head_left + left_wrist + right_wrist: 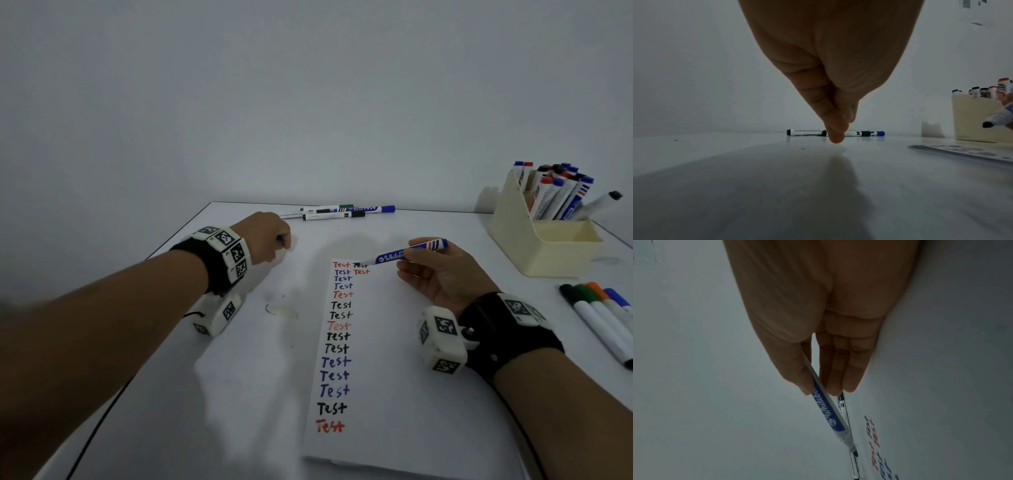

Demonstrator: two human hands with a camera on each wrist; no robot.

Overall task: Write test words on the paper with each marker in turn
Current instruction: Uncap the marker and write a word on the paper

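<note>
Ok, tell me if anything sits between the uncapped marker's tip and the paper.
Nothing visible does. The right hand holds the blue-labelled whiteboard marker with its black tip at the top of the paper, beside the newest black "Test". Whether the tip touches the sheet cannot be told.

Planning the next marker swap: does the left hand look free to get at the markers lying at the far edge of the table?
Probably yes: left hand sits just short of the markers, bare table between, though it seems to pinch something small.
</note>
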